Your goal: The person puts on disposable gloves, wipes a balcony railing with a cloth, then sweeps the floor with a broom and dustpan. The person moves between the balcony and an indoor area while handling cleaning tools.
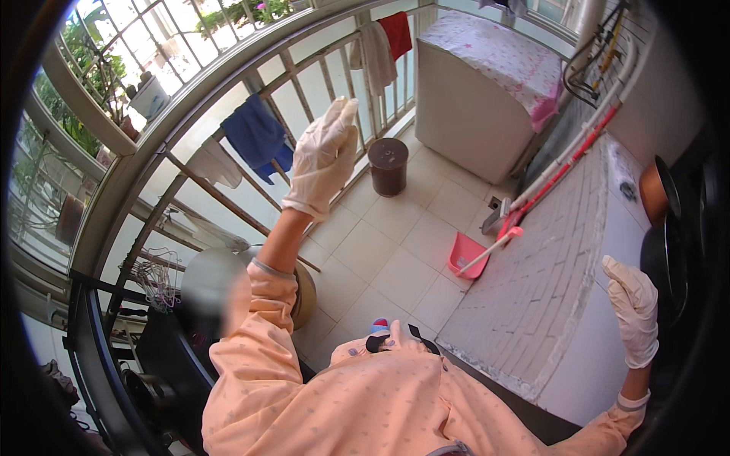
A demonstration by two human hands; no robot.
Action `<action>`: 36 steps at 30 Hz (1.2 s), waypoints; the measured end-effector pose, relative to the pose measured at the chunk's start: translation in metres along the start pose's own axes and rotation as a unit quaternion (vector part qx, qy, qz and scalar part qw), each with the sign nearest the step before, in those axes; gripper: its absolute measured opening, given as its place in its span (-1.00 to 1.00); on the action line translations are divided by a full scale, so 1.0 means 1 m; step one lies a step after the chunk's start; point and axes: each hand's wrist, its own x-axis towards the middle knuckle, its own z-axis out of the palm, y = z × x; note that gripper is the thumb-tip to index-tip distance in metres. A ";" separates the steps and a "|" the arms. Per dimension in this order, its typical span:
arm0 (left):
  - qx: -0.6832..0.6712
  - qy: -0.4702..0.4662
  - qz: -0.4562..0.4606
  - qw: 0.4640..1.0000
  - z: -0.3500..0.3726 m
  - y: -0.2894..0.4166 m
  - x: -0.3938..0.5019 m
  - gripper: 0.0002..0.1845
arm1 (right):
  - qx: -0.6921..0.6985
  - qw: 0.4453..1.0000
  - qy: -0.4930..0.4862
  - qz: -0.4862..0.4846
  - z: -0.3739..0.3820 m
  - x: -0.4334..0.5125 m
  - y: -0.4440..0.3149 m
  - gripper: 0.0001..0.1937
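Note:
My left hand [324, 157], in a white disposable glove, is raised in front of the metal railing [308, 94]. Its fingers are bunched together, and nothing shows in them. A blue cloth [256, 134] hangs over the rail just left of that hand. On the right, my right hand [634, 310] wears the same kind of glove above the edge of a white-topped counter [587, 353]. Its fingers curve inward, and whether they close on anything is hidden. Right beside it is a black pan [664, 273], partly lost in the dark rim.
A brown bin [389, 168] stands on the tiled floor [376, 248] by the railing. Farther back is a cabinet-like box [467, 108] under a floral cover. A pink dustpan [467, 256] and a red-and-white pole [562, 171] lean near the tiled counter side. Wire hangers [155, 276] hang left.

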 end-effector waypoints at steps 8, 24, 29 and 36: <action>0.197 0.008 -0.081 0.977 -0.058 -0.253 0.038 -0.49 | 0.089 0.987 -0.119 -0.058 0.100 0.170 -0.027 -0.69; 0.469 -0.077 -0.282 0.833 -0.161 -0.459 0.091 -0.34 | 0.365 0.923 -0.127 0.000 0.210 0.441 0.014 -0.58; 0.508 -0.101 -0.360 0.776 -0.151 -0.485 0.109 -0.32 | 0.423 0.888 -0.179 -0.024 0.268 0.566 -0.011 -0.59; 0.462 -0.198 -0.370 0.781 -0.162 -0.516 0.097 -0.34 | 0.419 0.849 -0.242 -0.213 0.371 0.727 -0.130 -0.57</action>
